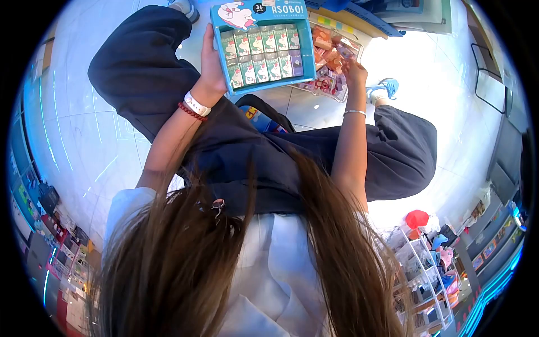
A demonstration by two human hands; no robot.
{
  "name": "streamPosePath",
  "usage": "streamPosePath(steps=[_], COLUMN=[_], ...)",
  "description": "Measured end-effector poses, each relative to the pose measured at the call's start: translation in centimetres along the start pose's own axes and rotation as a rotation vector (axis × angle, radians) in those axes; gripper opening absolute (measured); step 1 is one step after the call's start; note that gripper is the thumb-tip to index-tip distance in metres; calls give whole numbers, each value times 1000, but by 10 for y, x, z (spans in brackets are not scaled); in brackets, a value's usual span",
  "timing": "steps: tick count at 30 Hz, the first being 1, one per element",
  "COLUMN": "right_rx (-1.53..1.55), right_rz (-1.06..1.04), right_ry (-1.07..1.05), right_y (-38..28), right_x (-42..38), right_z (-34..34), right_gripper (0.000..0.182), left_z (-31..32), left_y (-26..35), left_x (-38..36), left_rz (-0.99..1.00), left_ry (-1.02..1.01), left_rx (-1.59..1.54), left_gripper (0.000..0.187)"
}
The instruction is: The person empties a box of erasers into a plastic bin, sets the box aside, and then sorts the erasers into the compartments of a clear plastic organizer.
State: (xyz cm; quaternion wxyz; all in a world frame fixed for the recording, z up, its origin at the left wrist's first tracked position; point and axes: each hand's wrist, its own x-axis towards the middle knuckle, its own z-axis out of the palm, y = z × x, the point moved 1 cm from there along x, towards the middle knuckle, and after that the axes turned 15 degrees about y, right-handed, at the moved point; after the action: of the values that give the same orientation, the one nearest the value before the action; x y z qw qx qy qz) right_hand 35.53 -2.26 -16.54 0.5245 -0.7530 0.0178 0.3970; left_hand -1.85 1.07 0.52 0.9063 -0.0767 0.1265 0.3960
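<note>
My left hand [212,68] grips the left side of a blue display box [269,85] with "ASOBO!" on its header, tilted toward me. Two rows of small green-and-white boxes [255,42] show inside it, each with a white cartoon figure. A purple piece [296,63] sits in the lower right corner of the display box. To the right, my right hand [355,74] is at the edge of a clear tray [340,98], fingers curled together; what they hold, if anything, is too small to make out. Orange-brown and pink-red small packages [330,58] fill the tray.
I sit with legs spread over a white tiled floor [443,129]. A dark bag with a colourful print [259,117] lies between my legs. Cartons [359,19] stand beyond the tray. Behind me on the right is a white rack [422,264] with goods.
</note>
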Motion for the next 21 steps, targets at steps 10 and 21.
streamPosePath(steps=[10,21], right_rx=[-297,-635], right_rz=[-912,-1505], right_ry=[122,-391], right_y=[-117,-121], right_x=[-135,-260], right_z=[35,66], right_gripper=[18,23], left_z=[8,15], left_y=[-2,-6], left_x=[-1,2], left_rz=[43,54], left_ry=[21,434], left_rx=[36,309], left_gripper=[70,79])
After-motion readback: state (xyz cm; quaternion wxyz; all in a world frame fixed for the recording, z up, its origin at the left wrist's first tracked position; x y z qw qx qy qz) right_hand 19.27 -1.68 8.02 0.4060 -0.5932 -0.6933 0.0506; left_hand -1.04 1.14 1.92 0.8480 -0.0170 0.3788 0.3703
